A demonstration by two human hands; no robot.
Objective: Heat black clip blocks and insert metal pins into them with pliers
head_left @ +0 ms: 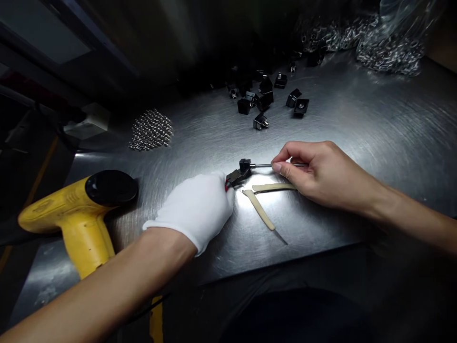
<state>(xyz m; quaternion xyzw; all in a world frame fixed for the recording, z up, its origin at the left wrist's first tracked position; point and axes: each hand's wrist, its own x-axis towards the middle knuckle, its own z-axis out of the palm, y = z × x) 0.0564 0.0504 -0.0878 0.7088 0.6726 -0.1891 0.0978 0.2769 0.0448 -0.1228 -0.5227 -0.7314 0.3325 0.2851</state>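
My left hand [202,205], in a white glove, is closed around red-handled pliers [235,177]. Against the jaws of the pliers is a small black block [245,165] with a metal fitting on its right side. A thin metal rod [263,166] reaches from that fitting to my right hand [309,166], which is bare and pinches the rod between thumb and fingers. Just below lie two tools with cream handles, one slanting [260,210] with a thin metal tip, the other nearly level [273,187] beside my right hand.
A yellow heat gun [84,214] lies at the left of the metal table [321,238]. Behind are a pile of small metal pins [152,130], several black parts [264,100] and clear bags of metal pieces [391,52]. A white box [93,120] stands back left.
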